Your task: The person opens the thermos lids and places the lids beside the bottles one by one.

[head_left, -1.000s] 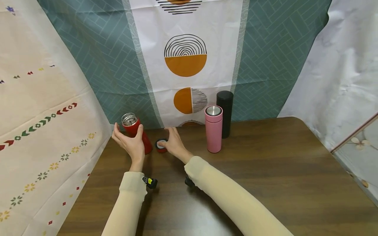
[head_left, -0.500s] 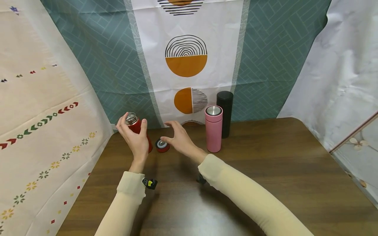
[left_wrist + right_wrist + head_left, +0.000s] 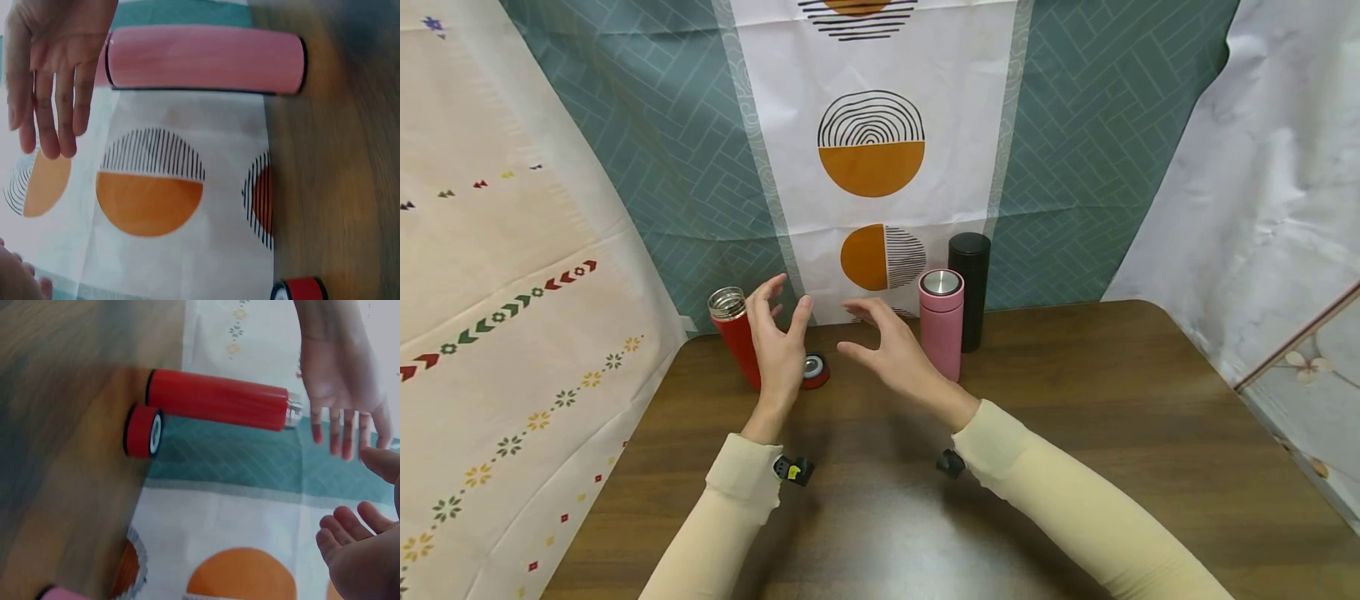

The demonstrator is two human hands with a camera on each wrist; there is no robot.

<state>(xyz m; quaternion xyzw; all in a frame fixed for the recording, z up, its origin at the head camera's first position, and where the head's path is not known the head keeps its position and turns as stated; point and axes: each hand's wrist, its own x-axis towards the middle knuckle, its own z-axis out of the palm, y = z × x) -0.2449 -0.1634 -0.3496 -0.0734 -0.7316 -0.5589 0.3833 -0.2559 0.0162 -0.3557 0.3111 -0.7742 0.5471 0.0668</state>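
An uncapped red thermos bottle [image 3: 737,340] stands on the left of the table, its steel mouth [image 3: 727,303] bare. Its red lid [image 3: 816,372] lies beside it with the underside up. My left hand [image 3: 777,354] hovers in front of the bottle and lid, fingers spread and holding nothing. To its right, my right hand [image 3: 895,352] hangs in the air, relaxed and free of any object, just left of the pink thermos bottle [image 3: 942,321]. In the right wrist view both the red bottle [image 3: 219,400] and the lid [image 3: 144,431] stand apart from the hands.
Behind the pink bottle stands a black thermos bottle [image 3: 970,279]. The brown wooden table [image 3: 1075,417] ends at a patterned cloth [image 3: 880,150] hanging along the back. More cloth [image 3: 512,350] hangs on the left side.
My left hand has moved right, away from the red bottle. My right hand has drawn back right from the lid toward the pink bottle. Bottles and lid stay where they were.
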